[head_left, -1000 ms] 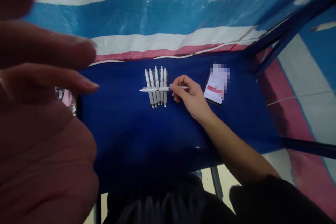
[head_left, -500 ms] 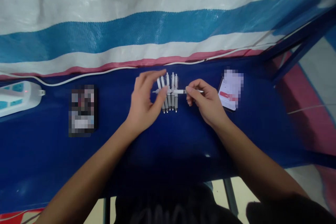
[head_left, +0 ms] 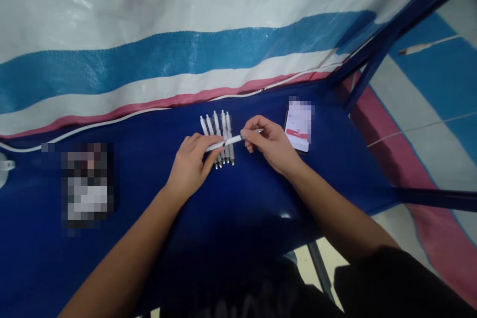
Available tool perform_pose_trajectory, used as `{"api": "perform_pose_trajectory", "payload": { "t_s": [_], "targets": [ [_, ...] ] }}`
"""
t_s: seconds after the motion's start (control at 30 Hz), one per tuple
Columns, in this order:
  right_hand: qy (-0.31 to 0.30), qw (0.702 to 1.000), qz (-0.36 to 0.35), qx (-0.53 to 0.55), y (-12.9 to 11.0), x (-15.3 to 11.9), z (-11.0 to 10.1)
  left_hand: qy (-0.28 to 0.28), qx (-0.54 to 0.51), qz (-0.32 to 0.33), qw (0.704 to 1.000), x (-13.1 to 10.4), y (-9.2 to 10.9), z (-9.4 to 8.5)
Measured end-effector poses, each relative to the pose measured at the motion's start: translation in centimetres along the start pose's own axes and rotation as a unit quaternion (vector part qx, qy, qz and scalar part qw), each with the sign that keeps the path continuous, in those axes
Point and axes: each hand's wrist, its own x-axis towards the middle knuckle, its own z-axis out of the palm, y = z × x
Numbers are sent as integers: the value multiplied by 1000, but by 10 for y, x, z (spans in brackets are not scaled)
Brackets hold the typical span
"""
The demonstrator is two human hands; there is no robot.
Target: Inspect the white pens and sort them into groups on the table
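Note:
A white pen (head_left: 233,140) is held level between my two hands, above a row of similar pens. My left hand (head_left: 192,159) pinches its left end between thumb and fingers. Around its right part, near the tip, the fingers of my right hand (head_left: 269,141) are closed. Several white and grey click pens (head_left: 215,119) lie side by side on the blue table (head_left: 231,213), clips away from me and metal tips toward me. The held pen and my left fingers cover their middles.
A phone (head_left: 298,126) with a lit screen lies right of my right hand. At left is a blurred-out dark box-like object (head_left: 87,184). A white cable (head_left: 122,118) runs along the table's back edge, before a striped tarp (head_left: 167,59). Blue frame bars (head_left: 367,79) stand at right.
My left hand, open and blurred before, has closed on the left end of the pen. The pen has tilted slightly. The whole view has shifted to the right.

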Motion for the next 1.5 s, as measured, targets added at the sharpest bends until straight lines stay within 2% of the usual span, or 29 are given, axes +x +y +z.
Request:
{"api": "perform_pose_trajectory", "payload": {
  "t_s": [0.13,0.3,0.4,0.47,0.6,0.77,0.93,1.2,1.5],
  "targets": [
    [-46,998,-43,-31,-3,1,-3,17,-3,-12,1000,1,-7,-7],
    [-52,996,-29,-72,2,3,-7,31,-12,-33,999,2,-11,-10],
    [-70,989,-84,-101,3,3,-12,32,-5,-35,999,2,-11,-9],
    [-70,987,-93,-109,2,3,-14,35,-3,-33,999,1,-10,-8],
    [-47,991,-59,-108,2,4,-17,21,14,-29,999,0,-10,-6],
    [-23,990,-96,-103,-2,6,-21,22,17,-31,999,1,-9,-7],
    [-19,996,-48,-71,-7,4,-19,29,6,-42,999,1,-9,-6],
    [59,988,-141,32,8,6,-16,32,-12,-54,998,0,-10,-4],
    [109,961,-253,-28,18,11,-20,13,-45,-36,998,-1,-12,-2]
  ]
}}
